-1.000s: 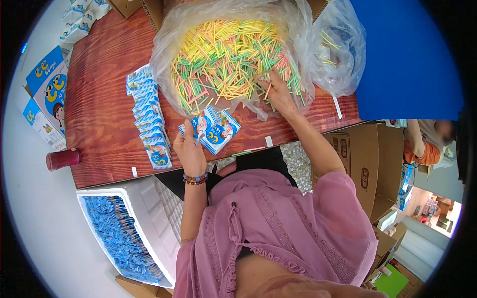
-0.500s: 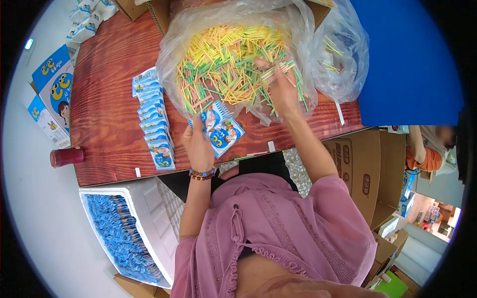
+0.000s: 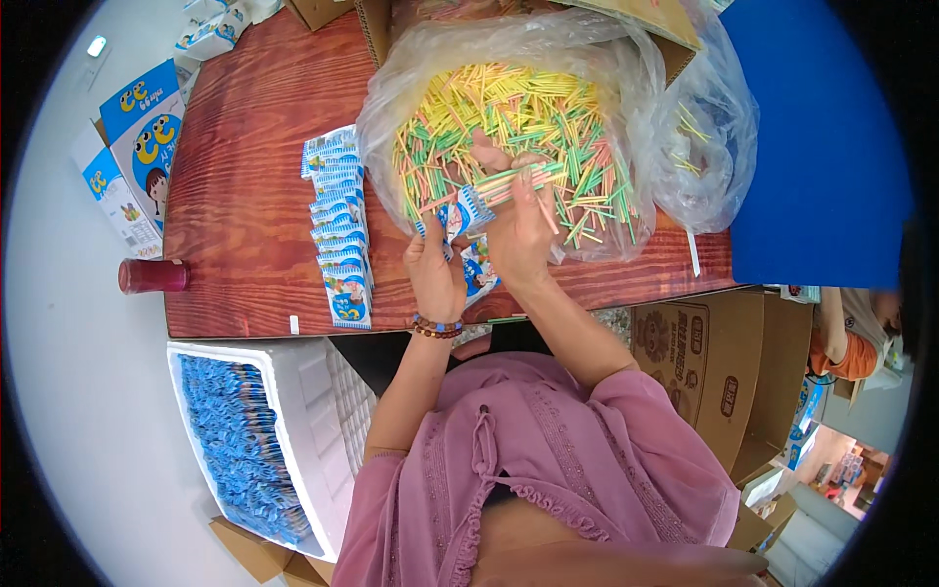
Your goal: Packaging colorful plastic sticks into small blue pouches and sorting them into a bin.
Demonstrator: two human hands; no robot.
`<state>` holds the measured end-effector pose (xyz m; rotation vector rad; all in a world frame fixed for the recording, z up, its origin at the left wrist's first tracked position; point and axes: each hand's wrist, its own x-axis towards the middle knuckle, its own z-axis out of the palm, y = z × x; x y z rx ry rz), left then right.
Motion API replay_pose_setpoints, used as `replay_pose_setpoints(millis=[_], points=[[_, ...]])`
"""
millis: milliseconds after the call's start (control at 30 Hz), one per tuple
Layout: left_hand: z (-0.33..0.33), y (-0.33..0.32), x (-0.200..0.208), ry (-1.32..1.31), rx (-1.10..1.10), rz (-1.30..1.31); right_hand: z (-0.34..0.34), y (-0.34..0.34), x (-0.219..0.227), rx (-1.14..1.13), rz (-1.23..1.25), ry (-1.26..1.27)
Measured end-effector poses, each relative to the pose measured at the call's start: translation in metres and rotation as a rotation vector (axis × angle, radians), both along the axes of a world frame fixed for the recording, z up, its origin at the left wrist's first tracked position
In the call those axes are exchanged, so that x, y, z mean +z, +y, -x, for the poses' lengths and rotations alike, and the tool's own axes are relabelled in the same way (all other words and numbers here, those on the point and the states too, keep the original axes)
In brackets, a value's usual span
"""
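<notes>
My left hand (image 3: 436, 279) pinches a small blue-and-white packet (image 3: 466, 211) over the front of the table. My right hand (image 3: 523, 240) grips a small bundle of thin pastel sticks (image 3: 504, 186), and their ends meet the packet's upper end. Whether the tips are inside it, I cannot tell. A second packet (image 3: 479, 266) shows between my hands, partly hidden. Just beyond them, a heap of yellow, green and pink sticks (image 3: 509, 98) lies in an open clear plastic bag (image 3: 386, 117). Left of my left hand, similar packets (image 3: 342, 249) overlap in a row.
A red-lidded jar (image 3: 154, 276) is by the table's left edge. Below it, a white foam box (image 3: 298, 391) holds many blue packets. Another clear bag (image 3: 714, 147) with a few sticks lies at right. Cardboard boxes (image 3: 694, 362) stand near my right side; a co-worker's arm (image 3: 833, 328) shows beyond.
My right hand has come left and nearer from the heap, carrying sticks to the packet in my left hand. The view has shifted, so the table sits slightly further right.
</notes>
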<state>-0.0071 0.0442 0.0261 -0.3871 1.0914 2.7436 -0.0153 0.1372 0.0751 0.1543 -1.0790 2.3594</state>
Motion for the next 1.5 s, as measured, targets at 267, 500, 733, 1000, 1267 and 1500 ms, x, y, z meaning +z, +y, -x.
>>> replay_pose_setpoints(millis=[267, 500, 733, 1000, 1267, 1500], points=[[0.001, 0.001, 0.006, -0.008, 0.048, 0.056, 0.000, -0.007, 0.005, -0.047, 0.025, 0.027], [-0.002, 0.004, 0.001, 0.066, 0.040, -0.047, -0.003, -0.012, -0.010, -0.039, 0.034, -0.068], [0.010, 0.004, -0.017, 0.154, 0.041, -0.139, -0.002, -0.011, -0.017, 0.031, -0.262, -0.147], [0.023, 0.000, -0.023, 0.141, 0.041, -0.276, 0.017, 0.003, 0.001, 0.150, -0.375, -0.081], [0.027, -0.011, -0.032, 0.172, 0.050, -0.333, 0.031, -0.004, 0.000, 0.147, -0.201, 0.006], [0.026, -0.021, -0.017, 0.176, 0.112, -0.256, 0.014, 0.018, 0.035, 0.020, -0.739, -0.379]])
